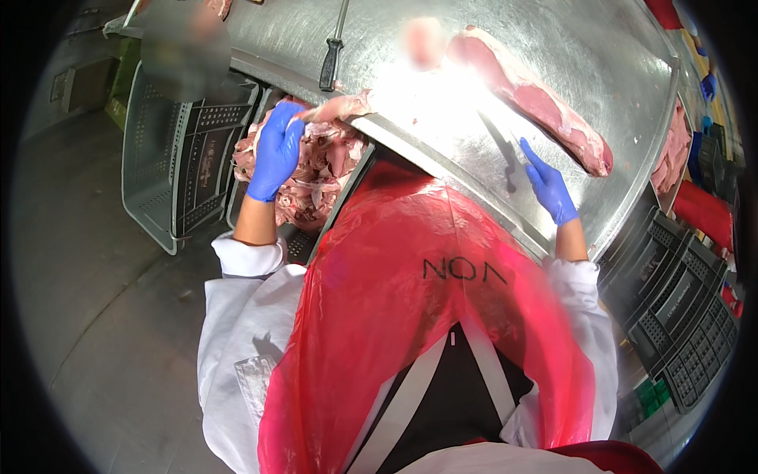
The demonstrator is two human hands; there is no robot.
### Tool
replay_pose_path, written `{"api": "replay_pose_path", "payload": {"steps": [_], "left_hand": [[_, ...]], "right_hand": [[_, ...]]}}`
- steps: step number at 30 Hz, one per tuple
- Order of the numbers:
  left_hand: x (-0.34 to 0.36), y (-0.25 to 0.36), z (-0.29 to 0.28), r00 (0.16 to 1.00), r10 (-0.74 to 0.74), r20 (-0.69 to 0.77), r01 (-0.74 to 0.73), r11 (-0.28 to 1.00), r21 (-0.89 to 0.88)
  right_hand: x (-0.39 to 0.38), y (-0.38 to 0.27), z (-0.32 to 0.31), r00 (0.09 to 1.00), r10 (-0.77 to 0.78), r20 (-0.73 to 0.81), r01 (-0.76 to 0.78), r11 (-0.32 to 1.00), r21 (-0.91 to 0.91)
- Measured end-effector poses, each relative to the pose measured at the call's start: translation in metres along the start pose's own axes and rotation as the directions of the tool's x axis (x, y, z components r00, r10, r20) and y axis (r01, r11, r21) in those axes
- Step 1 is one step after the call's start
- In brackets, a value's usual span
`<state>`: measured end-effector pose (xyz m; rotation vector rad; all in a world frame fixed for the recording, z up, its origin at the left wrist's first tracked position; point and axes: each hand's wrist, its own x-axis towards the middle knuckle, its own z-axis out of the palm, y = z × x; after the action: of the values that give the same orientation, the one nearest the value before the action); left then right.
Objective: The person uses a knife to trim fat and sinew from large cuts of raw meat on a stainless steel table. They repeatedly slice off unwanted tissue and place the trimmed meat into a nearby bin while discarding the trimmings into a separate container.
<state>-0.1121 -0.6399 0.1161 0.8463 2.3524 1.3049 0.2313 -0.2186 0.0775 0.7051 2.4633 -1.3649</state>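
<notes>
My left hand (276,152), in a blue glove, is closed on one end of a pale pink meat strip (341,107). The strip's other end reaches over the metal table's edge. Beneath that hand lies a heap of meat trimmings (320,178) in a grey crate. Over the table, my blue-gloved right hand (551,186) grips what looks like a knife (515,133), its thin blade pointing away to the left. Glare washes out part of the blade, and the handle is hidden by the fingers. Beyond it rests a long meat loin (545,103) with a whitish fat side.
A black-handled sharpening steel (332,65) lies on the metal table (584,47). An empty grey crate (162,170) stands at the left, beside the trimmings. More dark crates (671,304) are stacked at the right, below other meat (673,146). Blurred patches cover two spots near the top.
</notes>
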Motion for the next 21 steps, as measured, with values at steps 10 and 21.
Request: {"api": "replay_pose_path", "payload": {"steps": [10,21], "left_hand": [[0.143,0.131,0.139,0.674,0.278,0.685,-0.224,0.96,-0.169],[0.276,-0.038,0.151,0.729,-0.062,0.682,-0.512,0.612,0.603]], "right_hand": [[-0.037,-0.006,0.022,0.962,0.189,-0.197,-0.106,0.923,0.37],[0.022,-0.042,0.05,0.969,0.162,-0.188,-0.092,0.939,0.332]]}}
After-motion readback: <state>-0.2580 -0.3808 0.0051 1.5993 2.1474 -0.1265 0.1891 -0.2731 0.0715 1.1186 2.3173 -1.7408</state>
